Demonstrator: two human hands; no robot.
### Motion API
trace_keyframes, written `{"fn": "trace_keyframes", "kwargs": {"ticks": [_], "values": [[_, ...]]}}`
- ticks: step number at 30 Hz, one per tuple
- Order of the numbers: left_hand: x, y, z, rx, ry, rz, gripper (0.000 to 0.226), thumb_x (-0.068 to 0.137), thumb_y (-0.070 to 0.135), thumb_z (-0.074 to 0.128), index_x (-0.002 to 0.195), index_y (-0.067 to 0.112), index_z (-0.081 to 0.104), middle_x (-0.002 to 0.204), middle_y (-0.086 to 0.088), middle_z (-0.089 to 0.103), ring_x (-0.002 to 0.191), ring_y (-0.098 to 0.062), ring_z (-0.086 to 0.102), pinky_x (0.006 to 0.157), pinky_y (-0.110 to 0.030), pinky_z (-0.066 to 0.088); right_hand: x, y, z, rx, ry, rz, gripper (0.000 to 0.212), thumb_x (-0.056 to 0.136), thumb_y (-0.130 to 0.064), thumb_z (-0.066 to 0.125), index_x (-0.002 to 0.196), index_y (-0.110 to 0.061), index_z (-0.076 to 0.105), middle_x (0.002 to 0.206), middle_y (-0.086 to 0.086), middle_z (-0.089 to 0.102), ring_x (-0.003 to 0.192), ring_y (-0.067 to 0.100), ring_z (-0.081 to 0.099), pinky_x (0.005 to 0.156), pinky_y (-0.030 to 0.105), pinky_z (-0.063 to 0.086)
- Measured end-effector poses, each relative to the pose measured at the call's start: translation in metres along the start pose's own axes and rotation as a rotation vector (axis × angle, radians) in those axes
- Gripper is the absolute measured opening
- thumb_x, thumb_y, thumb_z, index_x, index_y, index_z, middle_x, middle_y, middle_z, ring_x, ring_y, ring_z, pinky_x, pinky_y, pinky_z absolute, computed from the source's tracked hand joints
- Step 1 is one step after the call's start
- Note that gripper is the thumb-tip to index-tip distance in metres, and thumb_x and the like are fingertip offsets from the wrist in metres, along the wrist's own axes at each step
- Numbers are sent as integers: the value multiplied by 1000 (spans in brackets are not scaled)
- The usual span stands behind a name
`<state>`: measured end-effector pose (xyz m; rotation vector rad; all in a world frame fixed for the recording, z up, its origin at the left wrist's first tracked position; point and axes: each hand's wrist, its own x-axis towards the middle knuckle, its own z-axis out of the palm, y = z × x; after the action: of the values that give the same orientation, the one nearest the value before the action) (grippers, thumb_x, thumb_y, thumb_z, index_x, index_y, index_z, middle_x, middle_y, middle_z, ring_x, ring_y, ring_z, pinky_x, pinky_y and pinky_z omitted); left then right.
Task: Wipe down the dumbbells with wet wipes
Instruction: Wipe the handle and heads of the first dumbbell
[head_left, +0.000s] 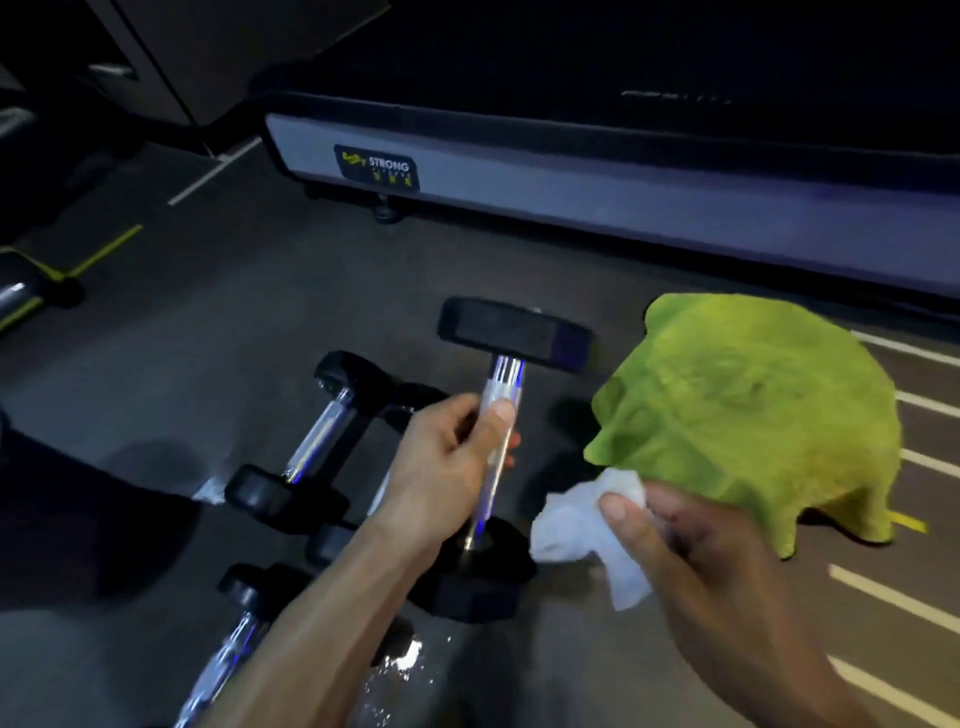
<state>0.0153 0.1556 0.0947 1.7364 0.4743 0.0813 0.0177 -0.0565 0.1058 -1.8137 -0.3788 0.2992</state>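
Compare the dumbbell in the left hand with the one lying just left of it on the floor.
The held dumbbell stands on end, gripped by the left hand at its handle; the floor dumbbell lies flat, untouched. The held one's heads look larger. Both have chrome handles and black heads.

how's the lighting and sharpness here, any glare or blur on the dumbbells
Head view: dim overall, the top of the frame nearly black; bluish glare streaks the chrome handle of the held dumbbell; the left hand and the wet wipe are slightly motion-soft; wide-angle bending curves the treadmill base; wet patches on the floor glint.
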Motion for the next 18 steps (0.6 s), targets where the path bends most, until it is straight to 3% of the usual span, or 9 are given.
{"fn": "trace_keyframes", "kwargs": {"ticks": [2,4,6,9,11,13,16,18], "values": [[15,-40,3,139,-2,-79,39,99,47,64,78,15,67,72,-12,71,62,-13,60,60,-28,46,-4,29,19,-33,-123,121,53,90,-64,53,86,-15,70,65,10,59,62,9,52,61,42,47],[28,-71,9,207,-5,-172,38,102,40,65,74,15,65,67,-9,68,55,-8,55,57,-25,42,-8,56,32,-14,-164,226,61,83,-71,50,90,-15,72,68,12,61,61,12,52,62,41,46],[39,-91,16,222,-19,-256,33,103,36,64,78,14,67,69,0,68,55,-8,58,58,-25,45,-10,74,41,95,-180,326,57,83,-70,54,91,-16,73,69,10,66,66,12,55,65,46,50],[58,-105,28,200,-50,-367,28,105,32,61,87,12,67,76,-1,70,65,-16,64,69,-31,54,-9,92,48,180,-193,422,45,90,-57,58,96,-16,76,84,10,76,77,18,67,77,62,56],[70,-111,35,181,-54,-411,31,106,31,60,81,15,64,76,-3,69,67,-20,63,68,-31,52,-5,99,50,196,-170,457,41,90,-52,59,95,-15,77,87,10,77,82,21,71,79,64,56],[81,-115,41,203,-46,-451,34,106,34,60,78,15,62,78,-8,70,69,-24,66,66,-32,53,-1,105,53,194,-154,491,49,88,-59,60,93,-13,75,86,11,76,83,29,73,77,64,57],[94,-122,43,240,-24,-516,38,104,39,60,76,13,66,82,-11,75,74,-29,73,80,-44,63,4,114,58,156,-174,505,70,82,-75,58,88,-7,68,79,16,71,70,22,64,75,67,54],[99,-125,41,277,-30,-528,40,102,43,61,77,13,67,85,-12,78,83,-32,77,85,-48,63,6,116,60,158,-174,514,60,86,-66,57,86,-7,69,77,13,73,70,21,64,78,67,53]]}}
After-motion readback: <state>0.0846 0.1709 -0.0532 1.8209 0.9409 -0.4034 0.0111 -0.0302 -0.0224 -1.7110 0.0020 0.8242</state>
